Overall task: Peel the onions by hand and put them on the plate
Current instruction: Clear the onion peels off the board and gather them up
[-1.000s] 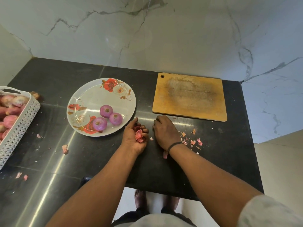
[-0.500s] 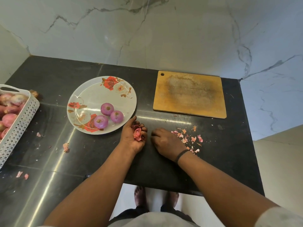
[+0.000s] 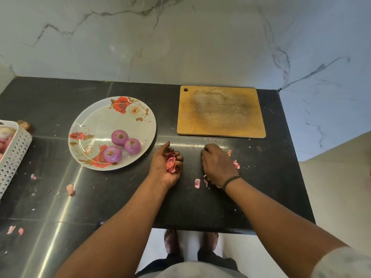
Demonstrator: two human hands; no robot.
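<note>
Your right hand [image 3: 217,164] has swung back toward the plate [image 3: 96,125] since a sec ago, palm down on the table [image 3: 120,197], fingers curled, sweeping skin scraps [image 3: 236,164]; can't tell if its grip holds any. Your left hand [image 3: 167,165], just right of the plate, is still cupped round a wad of peels [image 3: 171,161]. Three peeled onions [image 3: 119,137] sit on the plate, unmoved. So it's cleanup btw onions; more wait in the basket [image 3: 14,149] left of the plate.
</note>
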